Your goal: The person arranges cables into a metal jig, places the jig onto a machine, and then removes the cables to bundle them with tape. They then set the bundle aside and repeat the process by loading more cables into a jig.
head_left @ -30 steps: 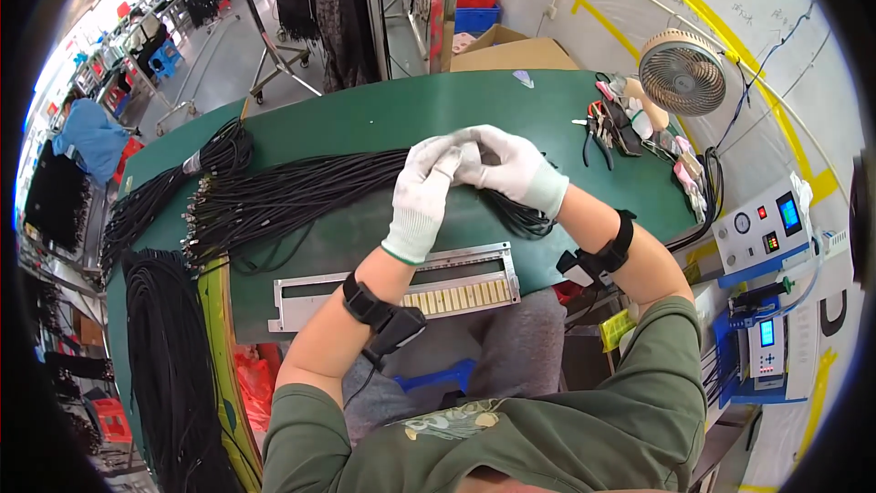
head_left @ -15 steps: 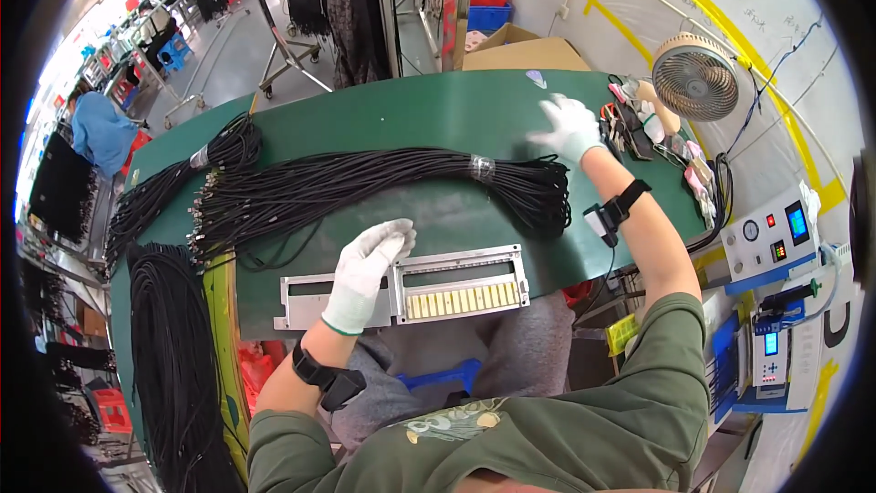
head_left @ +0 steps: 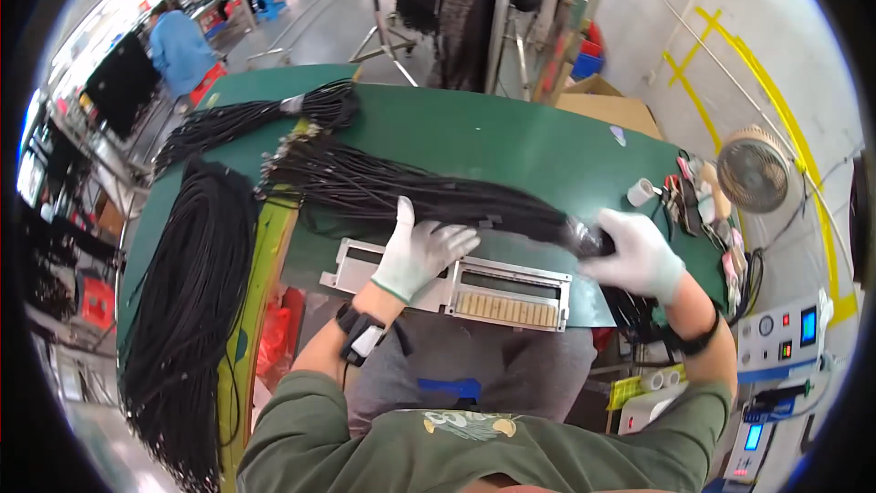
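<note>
Nearest me, a metal jig point(head_left: 456, 280) with a slotted tan strip sits at the near edge of the green desk point(head_left: 511, 141), its long axis running left to right along that edge. My left hand point(head_left: 417, 251), gloved white, rests flat on the jig's top, fingers spread and closed on nothing. My right hand point(head_left: 636, 256), also gloved, has its grip wrapped around the right end of the black cable bundle point(head_left: 429, 192). That bundle lies on the desk just beyond the jig, long axis running from the desk's left edge across to my right hand, tilting slightly nearer toward the right; its loose connector ends fan out at the left edge, and past my grip the cables drop over the near right edge. Left of the desk, a thick hank of black cable point(head_left: 187, 310) hangs down beside a yellow-green strip. Farther back on the left lies a second tied bundle point(head_left: 255, 119), well apart from the first. The middle and far desk surface shows bare green. At the right edge, a white tape roll point(head_left: 641, 192) and small hand tools point(head_left: 698, 205) crowd near a fan point(head_left: 753, 167).
</note>
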Tool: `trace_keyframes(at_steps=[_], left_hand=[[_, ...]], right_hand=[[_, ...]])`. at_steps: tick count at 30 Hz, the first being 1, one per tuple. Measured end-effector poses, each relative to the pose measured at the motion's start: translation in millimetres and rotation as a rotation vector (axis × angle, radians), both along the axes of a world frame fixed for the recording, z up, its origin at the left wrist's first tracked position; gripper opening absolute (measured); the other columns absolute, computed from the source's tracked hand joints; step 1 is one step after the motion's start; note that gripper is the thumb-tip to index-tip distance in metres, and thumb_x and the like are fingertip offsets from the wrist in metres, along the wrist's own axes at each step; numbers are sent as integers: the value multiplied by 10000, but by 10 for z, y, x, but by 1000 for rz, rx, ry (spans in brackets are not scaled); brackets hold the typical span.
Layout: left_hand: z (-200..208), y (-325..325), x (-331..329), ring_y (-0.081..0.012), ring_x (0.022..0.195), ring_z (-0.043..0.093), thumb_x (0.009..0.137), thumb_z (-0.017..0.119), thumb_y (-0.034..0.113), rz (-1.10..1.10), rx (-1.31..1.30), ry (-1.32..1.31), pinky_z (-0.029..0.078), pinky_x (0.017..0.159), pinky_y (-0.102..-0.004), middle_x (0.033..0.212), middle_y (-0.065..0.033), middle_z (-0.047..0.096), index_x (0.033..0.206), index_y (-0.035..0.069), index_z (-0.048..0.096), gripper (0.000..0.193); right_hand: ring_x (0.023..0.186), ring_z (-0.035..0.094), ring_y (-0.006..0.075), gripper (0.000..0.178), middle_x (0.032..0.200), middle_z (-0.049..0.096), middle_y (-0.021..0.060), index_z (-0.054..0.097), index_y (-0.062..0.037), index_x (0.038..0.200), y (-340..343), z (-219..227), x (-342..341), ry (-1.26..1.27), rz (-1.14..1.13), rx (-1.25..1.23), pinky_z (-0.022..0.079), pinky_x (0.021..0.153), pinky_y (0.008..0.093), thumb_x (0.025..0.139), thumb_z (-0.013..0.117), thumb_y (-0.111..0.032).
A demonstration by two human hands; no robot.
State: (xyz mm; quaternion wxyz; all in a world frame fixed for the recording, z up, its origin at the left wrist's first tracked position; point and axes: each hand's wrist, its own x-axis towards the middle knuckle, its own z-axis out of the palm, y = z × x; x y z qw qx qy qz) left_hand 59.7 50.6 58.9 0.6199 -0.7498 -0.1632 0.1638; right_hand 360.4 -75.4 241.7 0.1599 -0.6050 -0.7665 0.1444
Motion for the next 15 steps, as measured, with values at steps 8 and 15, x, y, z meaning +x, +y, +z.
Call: trace_keyframes(at_steps=[8, 15], left_hand=[[31, 434, -263, -293, 1213, 544, 973, 549, 542, 578, 1336, 1333, 390, 1118, -512, 1234, -125, 606, 1168, 60, 553, 520], [969, 858, -655, -284, 966, 633, 965, 649, 386, 487, 1543, 1312, 482, 996, -510, 974, -97, 641, 1018, 57, 577, 341]], right_hand=[[665, 643, 314, 452, 755, 651, 127, 684, -17, 920, -956, 357, 227, 35, 31, 27, 511, 633, 374, 544, 868, -189], [657, 602, 207, 344, 723, 618, 108, 662, 6, 834, -712, 406, 376, -51, -223, -86, 487, 666, 330, 566, 807, -154]])
